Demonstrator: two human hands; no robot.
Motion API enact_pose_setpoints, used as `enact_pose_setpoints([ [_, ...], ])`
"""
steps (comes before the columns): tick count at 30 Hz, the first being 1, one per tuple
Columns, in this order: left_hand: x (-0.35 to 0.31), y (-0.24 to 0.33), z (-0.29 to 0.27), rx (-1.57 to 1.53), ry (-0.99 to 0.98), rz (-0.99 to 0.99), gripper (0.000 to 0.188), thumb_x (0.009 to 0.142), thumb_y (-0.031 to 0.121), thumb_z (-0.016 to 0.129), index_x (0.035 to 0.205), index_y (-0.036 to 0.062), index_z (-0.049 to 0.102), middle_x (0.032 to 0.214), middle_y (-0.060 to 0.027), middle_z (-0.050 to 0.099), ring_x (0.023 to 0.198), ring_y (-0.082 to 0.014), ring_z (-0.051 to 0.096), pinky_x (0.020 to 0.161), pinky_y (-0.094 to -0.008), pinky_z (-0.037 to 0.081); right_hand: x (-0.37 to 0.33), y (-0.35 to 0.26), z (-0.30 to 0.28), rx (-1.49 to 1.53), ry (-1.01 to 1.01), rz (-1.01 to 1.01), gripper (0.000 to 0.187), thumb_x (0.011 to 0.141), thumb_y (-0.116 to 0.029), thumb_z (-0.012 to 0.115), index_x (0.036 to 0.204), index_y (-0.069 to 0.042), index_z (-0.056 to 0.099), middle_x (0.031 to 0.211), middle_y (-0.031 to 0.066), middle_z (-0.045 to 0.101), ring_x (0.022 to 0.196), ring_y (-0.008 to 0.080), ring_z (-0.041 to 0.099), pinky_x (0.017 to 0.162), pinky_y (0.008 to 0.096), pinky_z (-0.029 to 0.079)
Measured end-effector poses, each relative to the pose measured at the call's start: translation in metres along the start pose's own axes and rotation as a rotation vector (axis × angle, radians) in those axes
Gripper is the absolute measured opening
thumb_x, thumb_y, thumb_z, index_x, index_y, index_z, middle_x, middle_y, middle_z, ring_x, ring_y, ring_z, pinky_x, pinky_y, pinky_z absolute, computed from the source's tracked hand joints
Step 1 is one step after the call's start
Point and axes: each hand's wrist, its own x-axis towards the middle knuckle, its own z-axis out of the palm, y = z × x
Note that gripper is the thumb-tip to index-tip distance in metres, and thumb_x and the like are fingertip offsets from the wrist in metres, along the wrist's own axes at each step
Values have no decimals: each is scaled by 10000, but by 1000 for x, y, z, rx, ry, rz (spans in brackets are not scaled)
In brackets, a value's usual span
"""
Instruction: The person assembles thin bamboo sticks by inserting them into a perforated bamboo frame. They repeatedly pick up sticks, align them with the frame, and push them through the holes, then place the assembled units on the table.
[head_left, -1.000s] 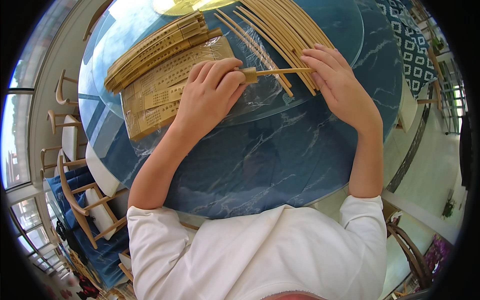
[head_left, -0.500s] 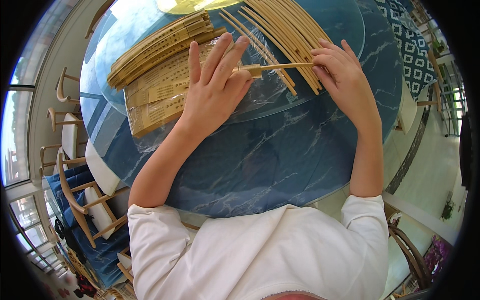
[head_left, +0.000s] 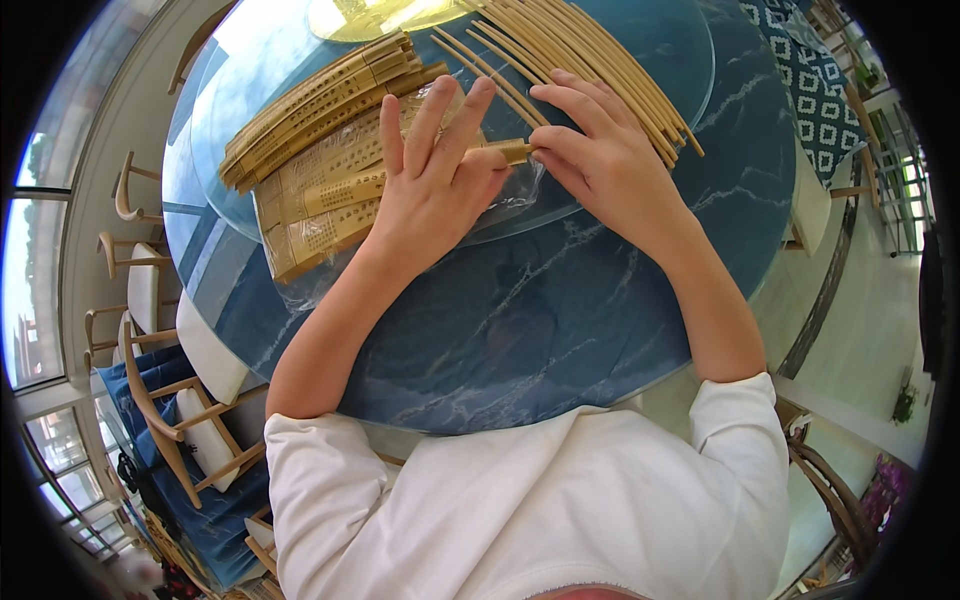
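My left hand [head_left: 435, 190] pinches a brown paper chopstick sleeve [head_left: 514, 151] between thumb and forefinger, its other fingers spread. At the sleeve's open end, my right hand [head_left: 620, 175] pinches the end of a wooden chopstick, most of which is inside the sleeve. Beneath my left hand lies a stack of flat printed paper sleeves [head_left: 315, 218] on crinkled clear plastic. Beyond it is a pile of fuller, narrow sleeves [head_left: 320, 108]. Loose wooden chopsticks [head_left: 590, 62] lie side by side beyond my right hand, with a couple set apart on their left.
The round blue marbled table [head_left: 480, 340] carries a glass turntable [head_left: 690, 30] with a yellow disc [head_left: 385, 14] at its middle. Wooden chairs [head_left: 150, 400] with pale seats stand at the left. A patterned cloth [head_left: 820, 120] hangs at the right.
My right hand has moved left to the sleeve's mouth, and the chopstick has slid almost wholly into the sleeve. My left hand keeps its pinch in nearly the same place.
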Motion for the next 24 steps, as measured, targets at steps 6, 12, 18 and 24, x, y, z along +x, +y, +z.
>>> enact_pose_setpoints([
  [6, 0, 1, 1, -13, 32, -46, 182, 907, 195, 843, 1007, 190, 691, 1716, -121, 378, 1629, -396, 228, 1307, -605, 107, -3, 1, -7, -52, 7, 117, 173, 927, -187, 804, 923, -35, 721, 1412, 141, 659, 1411, 361, 548, 1187, 493, 430],
  [12, -1, 0, 1, -12, 48, -70, 190, 911, 210, 843, 1015, 183, 686, 1713, -130, 385, 1622, -398, 243, 1306, -598, 123, -6, -13, 1, 21, 57, 172, 135, 945, -137, 770, 940, -12, 721, 1419, 159, 661, 1417, 378, 543, 1183, 477, 435],
  [18, 0, 1, -1, -5, 40, -58, 177, 918, 220, 841, 1007, 173, 696, 1709, -131, 392, 1620, -395, 248, 1308, -592, 129, -7, -13, 4, 73, 56, 204, 113, 955, -101, 745, 997, -1, 713, 1441, 178, 646, 1424, 396, 537, 1182, 484, 435],
  [24, 0, 2, 1, -3, 32, -63, 143, 933, 232, 829, 976, 169, 708, 1706, -109, 400, 1622, -377, 249, 1311, -579, 139, -5, -18, 11, 73, 52, 69, 82, 960, -78, 723, 1004, -8, 716, 1463, 189, 630, 1442, 405, 522, 1182, 492, 431],
])
